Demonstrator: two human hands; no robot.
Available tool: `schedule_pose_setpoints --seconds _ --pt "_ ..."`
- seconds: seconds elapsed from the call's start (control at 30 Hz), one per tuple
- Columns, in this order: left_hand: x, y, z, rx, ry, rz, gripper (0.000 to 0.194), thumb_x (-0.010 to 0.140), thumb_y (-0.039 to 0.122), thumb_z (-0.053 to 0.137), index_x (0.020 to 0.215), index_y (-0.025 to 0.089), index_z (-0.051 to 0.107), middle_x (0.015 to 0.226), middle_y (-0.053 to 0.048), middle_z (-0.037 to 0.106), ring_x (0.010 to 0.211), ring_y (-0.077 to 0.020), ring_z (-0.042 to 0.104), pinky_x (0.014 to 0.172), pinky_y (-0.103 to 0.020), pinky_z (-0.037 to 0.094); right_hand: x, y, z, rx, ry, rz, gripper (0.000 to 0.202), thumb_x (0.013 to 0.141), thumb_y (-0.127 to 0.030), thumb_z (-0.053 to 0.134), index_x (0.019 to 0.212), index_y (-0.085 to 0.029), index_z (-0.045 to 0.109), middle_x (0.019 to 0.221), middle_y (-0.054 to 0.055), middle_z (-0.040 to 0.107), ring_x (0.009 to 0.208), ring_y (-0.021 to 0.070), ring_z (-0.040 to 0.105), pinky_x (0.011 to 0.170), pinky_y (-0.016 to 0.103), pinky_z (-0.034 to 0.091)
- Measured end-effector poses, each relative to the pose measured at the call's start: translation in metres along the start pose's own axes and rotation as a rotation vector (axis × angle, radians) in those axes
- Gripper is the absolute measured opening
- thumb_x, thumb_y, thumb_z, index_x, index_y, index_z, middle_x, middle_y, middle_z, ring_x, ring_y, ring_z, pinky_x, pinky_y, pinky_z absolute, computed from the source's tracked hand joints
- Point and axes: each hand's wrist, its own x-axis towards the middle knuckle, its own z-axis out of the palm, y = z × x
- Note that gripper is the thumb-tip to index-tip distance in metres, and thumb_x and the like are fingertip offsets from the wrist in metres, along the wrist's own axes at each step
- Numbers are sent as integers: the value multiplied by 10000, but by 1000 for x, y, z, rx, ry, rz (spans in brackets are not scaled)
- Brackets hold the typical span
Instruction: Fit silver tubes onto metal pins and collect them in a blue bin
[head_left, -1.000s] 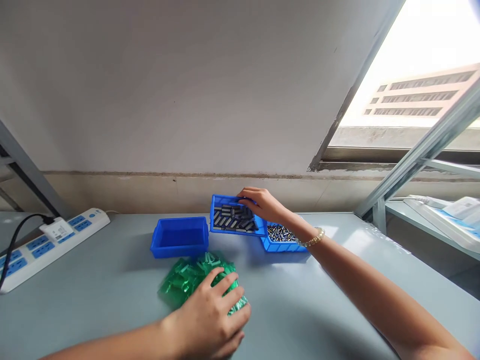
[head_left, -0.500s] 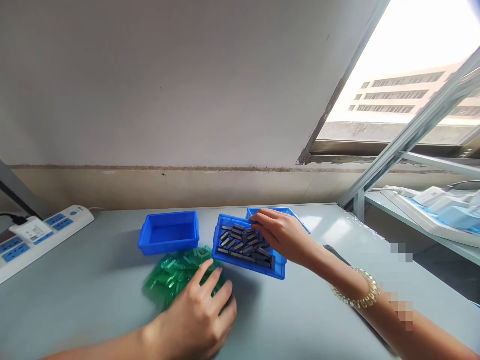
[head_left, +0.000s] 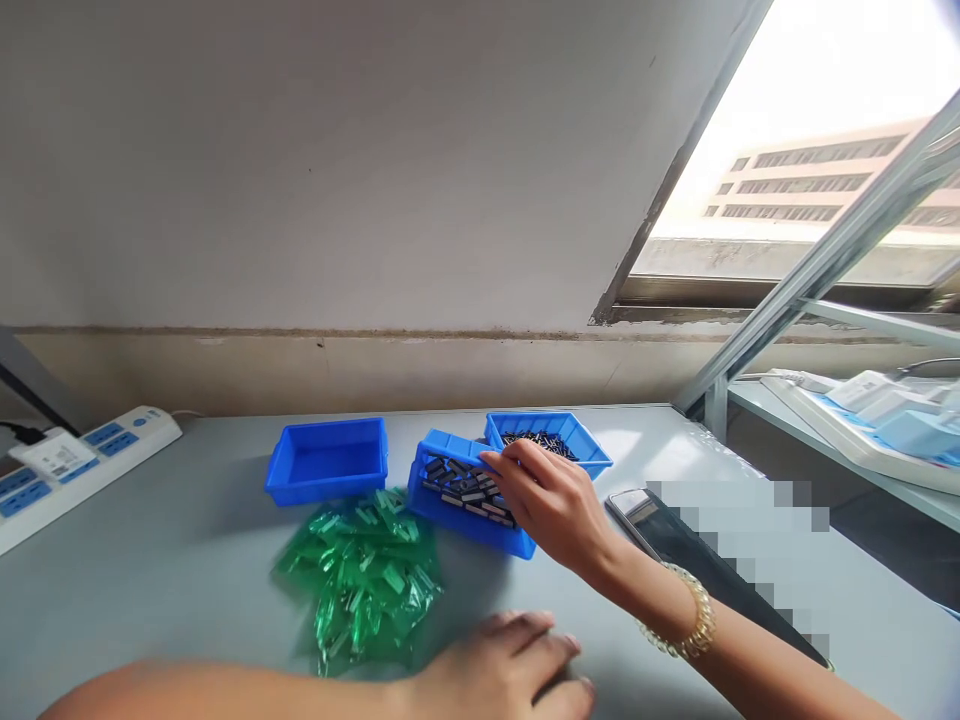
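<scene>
My right hand (head_left: 551, 505) grips the far right rim of a small blue plastic bin (head_left: 480, 533), which is tilted toward me. Many short dark rectangular pieces (head_left: 469, 490) lie inside it; my fingers hide some of them. My left hand (head_left: 506, 668) is low over the table in front of the bin, fingers apart and curved, with nothing visible in them. Left of it lies a heap of green plastic bags (head_left: 367, 570), shiny and crumpled, with small pieces showing through.
An empty blue bin (head_left: 326, 490) stands at the back left. Behind my right hand is another blue bin (head_left: 592, 455) with small dark parts. A dark phone-like slab (head_left: 712, 570) lies to the right. A white power strip (head_left: 154, 430) is at far left, a metal frame (head_left: 716, 400) at right.
My left hand has moved off the green bags, right and toward me. The held bin has shifted slightly left and tilts more, exposing the bin behind it.
</scene>
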Motion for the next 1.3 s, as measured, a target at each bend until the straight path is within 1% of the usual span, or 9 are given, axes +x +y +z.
schedule_pose_setpoints --seconds 0.17,0.3,0.5,0.63,0.83,0.9,1.07,1.17,1.3 --pt "-6 -3 4 -27 46 -33 224 998 204 461 1042 143 671 1136 -83 743 1076 -226 660 899 -282 553 -8 -7 0 -1 79 -55 163 958 -88 495 975 -164 639 669 5 540 568 126 461 536 280 392" --pt "-9 -3 7 -40 61 -38 230 999 196 449 1038 132 667 1149 -88 735 1079 -232 660 918 -289 552 -12 -11 -1 2 86 -90 213 944 -59 517 1122 -145 596 689 14 554 589 137 478 533 293 383" --pt "-8 -2 7 -65 96 -54 221 1002 183 447 1026 138 662 1142 -75 735 1074 -223 657 938 -278 540 -18 -13 1 6 65 -98 278 944 -62 526 1203 -150 575 682 6 558 562 131 441 517 306 357" --pt "-9 -2 10 -91 76 -67 206 1000 189 464 1026 140 663 1154 -78 725 1073 -224 652 926 -291 543 -21 -16 1 25 69 -128 315 930 -40 532 1231 -124 572 688 16 564 573 138 445 507 313 331" --pt "-7 -1 20 -178 -18 -122 166 986 211 508 1028 174 664 1133 -70 720 1048 -222 657 902 -300 543 -16 -23 -8 18 121 -157 342 936 -55 505 1259 -126 590 680 14 576 527 121 405 472 313 276" --pt "-5 -1 20 -219 -48 -165 148 971 224 527 1009 178 662 1077 -68 731 992 -211 674 876 -287 551 -13 -25 -12 9 141 -183 326 935 -58 472 1224 -95 618 681 18 582 524 118 400 457 308 270" --pt "2 -1 10 -311 -87 -289 134 932 248 571 984 144 637 927 -64 755 867 -182 710 818 -228 571 -5 -30 -21 5 180 -259 255 930 -49 449 956 -48 703 655 34 576 524 116 427 449 305 271" --pt "4 -1 5 -349 -85 -329 155 927 272 583 1001 143 628 957 -63 764 887 -173 722 825 -197 574 -3 -32 -22 5 205 -261 258 926 -37 458 910 -68 714 621 17 566 500 106 411 440 300 254" --pt "3 1 6 -349 -76 -344 163 919 265 593 1016 143 640 1029 -84 760 919 -204 726 811 -229 593 -5 -32 -19 43 241 -287 273 926 -55 466 873 -70 734 586 0 546 462 89 352 414 296 200"
